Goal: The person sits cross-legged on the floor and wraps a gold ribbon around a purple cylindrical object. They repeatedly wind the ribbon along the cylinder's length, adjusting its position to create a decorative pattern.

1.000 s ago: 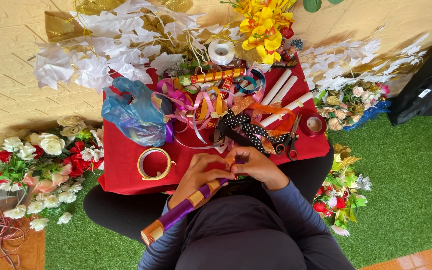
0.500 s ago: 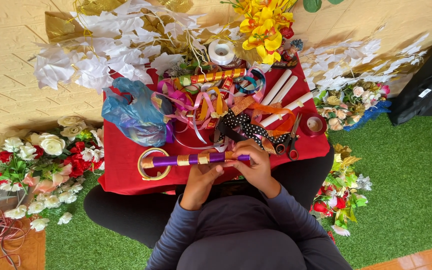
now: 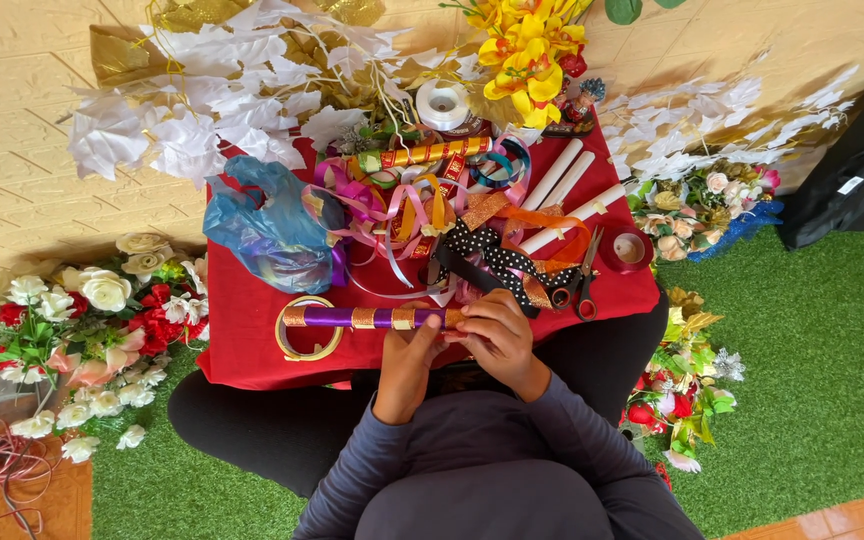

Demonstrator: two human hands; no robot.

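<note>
A purple stick wrapped with gold bands (image 3: 367,318) lies level over the red cloth (image 3: 252,330), its left end above a gold ring (image 3: 310,340). My left hand (image 3: 407,365) grips its right part from below. My right hand (image 3: 494,335) closes over its right end, fingers curled on it. A black ribbon with white dots (image 3: 487,255) lies just beyond my right hand.
Scissors (image 3: 582,285), a red tape roll (image 3: 627,250), white rolled sticks (image 3: 562,185), tangled coloured ribbons (image 3: 402,205) and a blue plastic bag (image 3: 272,225) crowd the cloth. Artificial flowers lie left (image 3: 82,320) and right (image 3: 692,200). Green turf (image 3: 812,370) surrounds me.
The purple stick swung up from a downward slant at my lap to level over the cloth. Both hands stayed on its right end.
</note>
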